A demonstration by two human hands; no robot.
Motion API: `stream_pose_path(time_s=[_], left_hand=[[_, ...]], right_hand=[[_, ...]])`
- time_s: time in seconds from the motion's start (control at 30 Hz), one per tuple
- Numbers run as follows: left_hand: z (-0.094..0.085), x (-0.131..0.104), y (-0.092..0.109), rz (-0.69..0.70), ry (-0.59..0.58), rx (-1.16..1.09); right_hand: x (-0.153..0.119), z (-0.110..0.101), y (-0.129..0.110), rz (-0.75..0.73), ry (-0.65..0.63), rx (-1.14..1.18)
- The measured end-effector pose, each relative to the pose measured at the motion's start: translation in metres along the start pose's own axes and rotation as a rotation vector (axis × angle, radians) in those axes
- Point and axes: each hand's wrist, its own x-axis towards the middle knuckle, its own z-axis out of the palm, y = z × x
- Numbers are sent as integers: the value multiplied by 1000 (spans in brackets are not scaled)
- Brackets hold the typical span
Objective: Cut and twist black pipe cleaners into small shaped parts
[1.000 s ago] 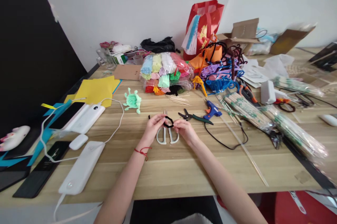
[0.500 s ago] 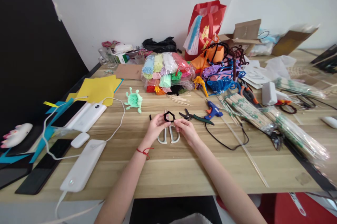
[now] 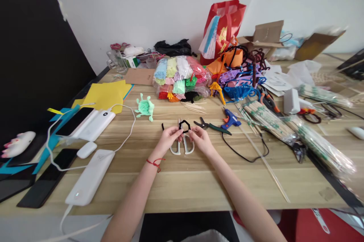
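Between my hands is a black pipe cleaner [image 3: 185, 122] bent into a small many-sided ring. My left hand [image 3: 171, 135] pinches its lower left side, and my right hand [image 3: 200, 138] pinches its lower right side. A short black end [image 3: 162, 126] sticks out past the left fingers; whether it joins the ring is hidden by the hand. Right below the hands lie scissors with white handles [image 3: 185, 147], their blades partly covered. Just right of my right hand are pliers with dark green handles [image 3: 215, 127]. A mint-green pipe-cleaner piece [image 3: 145, 108] with curled tips stands to the left.
A blue glue gun [image 3: 230, 118] and bundles of wrapped sticks [image 3: 269, 120] lie at the right. Behind are thin wooden sticks [image 3: 193, 107], a bag of coloured pipe cleaners [image 3: 180, 77] and a red bag [image 3: 223, 29]. Power banks [image 3: 90, 177], cables and phones fill the left.
The ring has shifted slightly right and turned a little between my fingers. My left fingertips have moved in toward its lower edge. Objects on the table have stayed put.
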Motion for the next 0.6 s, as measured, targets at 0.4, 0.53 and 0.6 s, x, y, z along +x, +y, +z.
stream_pose_path(time_s=[0.4, 0.53, 0.6], left_hand=[[1, 1, 1, 92, 46, 80], [4, 0, 4, 111, 43, 83], [4, 0, 4, 113, 48, 84]], right_hand=[[2, -4, 6, 139, 42, 224], [3, -5, 9, 182, 46, 359], [4, -5, 9, 193, 64, 338]])
